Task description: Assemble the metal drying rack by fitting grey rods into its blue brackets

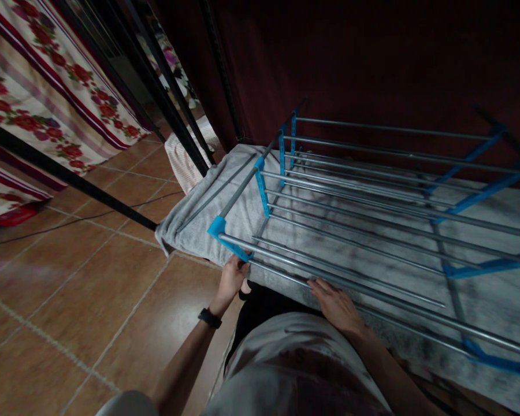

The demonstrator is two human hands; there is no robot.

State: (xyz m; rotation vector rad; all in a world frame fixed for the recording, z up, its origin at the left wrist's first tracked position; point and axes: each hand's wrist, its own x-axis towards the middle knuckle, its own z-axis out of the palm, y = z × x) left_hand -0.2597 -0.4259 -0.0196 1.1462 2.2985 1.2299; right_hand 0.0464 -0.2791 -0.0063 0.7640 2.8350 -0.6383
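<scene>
A metal drying rack with grey rods and blue plastic joints stands in front of me over a grey towel or mat. My left hand grips the rack's near rod just below the blue corner piece. A black watch sits on that wrist. My right hand rests on the same near rod further right, fingers curled over it.
Brown tiled floor spreads to the left. Black metal poles slant across the upper left, with floral fabric behind them. A dark red curtain or wall backs the rack. A pale folded cloth lies by the poles.
</scene>
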